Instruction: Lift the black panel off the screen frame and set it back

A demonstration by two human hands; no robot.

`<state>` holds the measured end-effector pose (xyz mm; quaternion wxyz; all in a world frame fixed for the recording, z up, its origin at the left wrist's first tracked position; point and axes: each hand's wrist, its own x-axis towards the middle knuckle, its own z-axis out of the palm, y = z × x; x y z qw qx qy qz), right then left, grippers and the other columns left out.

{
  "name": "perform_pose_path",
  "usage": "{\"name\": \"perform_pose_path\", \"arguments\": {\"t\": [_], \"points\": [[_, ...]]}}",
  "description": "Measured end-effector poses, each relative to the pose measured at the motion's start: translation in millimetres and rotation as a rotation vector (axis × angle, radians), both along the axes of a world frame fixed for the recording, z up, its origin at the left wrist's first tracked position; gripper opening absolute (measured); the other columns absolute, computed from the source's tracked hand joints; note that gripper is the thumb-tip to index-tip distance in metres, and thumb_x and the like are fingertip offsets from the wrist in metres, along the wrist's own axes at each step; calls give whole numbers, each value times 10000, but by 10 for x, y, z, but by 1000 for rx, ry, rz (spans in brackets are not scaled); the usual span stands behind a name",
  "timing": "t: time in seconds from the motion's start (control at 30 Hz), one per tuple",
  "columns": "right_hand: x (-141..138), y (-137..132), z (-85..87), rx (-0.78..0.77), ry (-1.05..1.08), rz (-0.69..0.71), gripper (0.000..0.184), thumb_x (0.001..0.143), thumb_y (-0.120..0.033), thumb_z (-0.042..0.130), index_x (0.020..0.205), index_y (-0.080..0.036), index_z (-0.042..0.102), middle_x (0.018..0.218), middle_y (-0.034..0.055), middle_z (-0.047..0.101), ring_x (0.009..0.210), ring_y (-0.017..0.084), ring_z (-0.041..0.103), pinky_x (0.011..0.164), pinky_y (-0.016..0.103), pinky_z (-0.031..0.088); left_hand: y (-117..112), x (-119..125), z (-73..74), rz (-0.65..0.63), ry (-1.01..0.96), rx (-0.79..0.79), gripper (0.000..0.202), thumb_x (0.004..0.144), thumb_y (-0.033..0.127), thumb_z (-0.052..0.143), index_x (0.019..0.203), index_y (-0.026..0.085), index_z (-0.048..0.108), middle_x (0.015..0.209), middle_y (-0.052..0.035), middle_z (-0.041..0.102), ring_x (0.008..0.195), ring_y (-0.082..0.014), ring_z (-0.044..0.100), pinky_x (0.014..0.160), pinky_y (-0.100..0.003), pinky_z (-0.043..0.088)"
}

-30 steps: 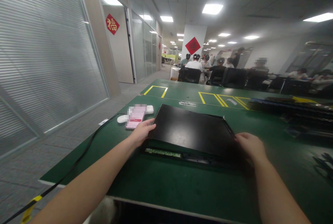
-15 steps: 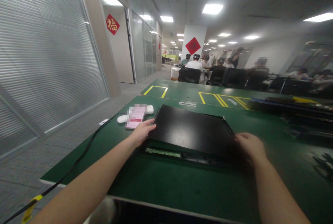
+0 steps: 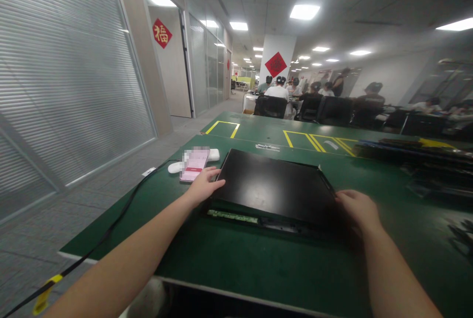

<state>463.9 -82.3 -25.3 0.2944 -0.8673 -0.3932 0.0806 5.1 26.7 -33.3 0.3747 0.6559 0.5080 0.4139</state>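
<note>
A flat black panel lies on the green table in front of me. Along its near edge a narrow green circuit strip shows. My left hand rests on the panel's left near corner, fingers laid over the edge and gripping it. My right hand holds the panel's right near corner, fingers curled around the edge.
A phone with a pink screen and a white device lie left of the panel. A black cable runs off the table's left edge. Dark stacked parts sit at the right. Several people sit at desks far behind.
Both hands stay on the panel's corners. The view has shifted slightly; the left fingers reach a little further onto the panel.
</note>
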Motion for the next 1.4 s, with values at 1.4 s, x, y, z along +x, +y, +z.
{"name": "perform_pose_path", "arguments": {"t": [1.4], "points": [[80,31,-63,-32,-43,13,279,729,-362,570,857,-223,776,897,70,754,840,254,650,676,322,445,-1,15,-22,-7,376,99,278,668,331,677,892,192,764,1278,-141,655,1236,-345,572,1116,-432,392]]}}
